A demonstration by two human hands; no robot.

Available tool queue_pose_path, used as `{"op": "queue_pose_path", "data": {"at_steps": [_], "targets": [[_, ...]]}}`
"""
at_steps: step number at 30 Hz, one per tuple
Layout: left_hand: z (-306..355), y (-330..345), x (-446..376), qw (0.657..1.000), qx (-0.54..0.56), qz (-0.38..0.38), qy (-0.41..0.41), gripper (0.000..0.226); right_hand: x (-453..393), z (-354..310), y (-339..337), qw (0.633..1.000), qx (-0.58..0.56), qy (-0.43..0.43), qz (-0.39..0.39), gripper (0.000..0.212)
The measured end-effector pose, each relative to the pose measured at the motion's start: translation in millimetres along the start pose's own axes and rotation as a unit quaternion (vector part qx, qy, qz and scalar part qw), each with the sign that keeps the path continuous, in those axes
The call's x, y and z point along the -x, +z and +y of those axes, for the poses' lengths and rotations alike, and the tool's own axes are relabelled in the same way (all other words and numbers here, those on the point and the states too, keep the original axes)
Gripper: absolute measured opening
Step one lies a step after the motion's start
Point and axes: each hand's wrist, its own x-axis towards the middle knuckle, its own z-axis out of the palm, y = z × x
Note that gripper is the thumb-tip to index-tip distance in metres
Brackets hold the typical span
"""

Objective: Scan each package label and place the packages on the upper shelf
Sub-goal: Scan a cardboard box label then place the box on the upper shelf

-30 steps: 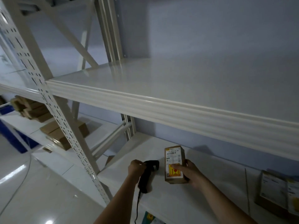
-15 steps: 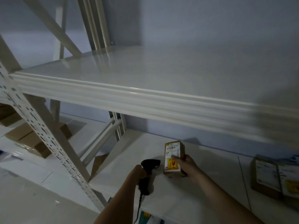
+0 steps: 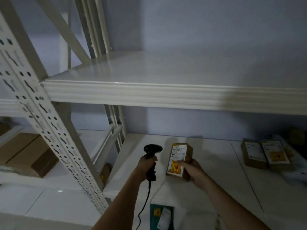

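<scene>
While we look down from the head camera, we count two hands at work in front of a white metal rack. Our left hand (image 3: 147, 165) has its grip wrapped around the handle of one black barcode scanner (image 3: 151, 159), whose head points toward the package; its cable (image 3: 144, 203) hangs down past the forearm and runs out of view at the bottom edge. Our right hand (image 3: 193, 171) pinches one small brown package (image 3: 180, 159) between thumb and fingers, holding it upright just above the lower shelf (image 3: 216, 188), with its white shipping label and yellow sticker facing us. The print on that label is too blurred to read. The upper shelf (image 3: 166, 72) spans the view above both hands. To the right on the lower shelf lie two more labelled packages (image 3: 264, 154) side by side, well apart from the held one; something pale sits beneath or beside them at the right edge, cut off and hard to make out. On the neighbouring rack to the left we see at least one cardboard box (image 3: 28, 153), partly hidden behind the perforated upright (image 3: 49, 123). Below the lower shelf's front edge, one dark green item (image 3: 159, 216) with a yellow sticker is cropped by the frame, and we cannot tell what it is.
</scene>
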Motion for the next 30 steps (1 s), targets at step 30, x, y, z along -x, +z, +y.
{"op": "queue_pose_path", "data": {"at_steps": [30], "targets": [[27.7,37.6,84.7,0.989,-0.109,-0.049,0.086,0.015,50.1,10.3,-11.7,0.979,0.014,-0.161,0.124,0.053]]}}
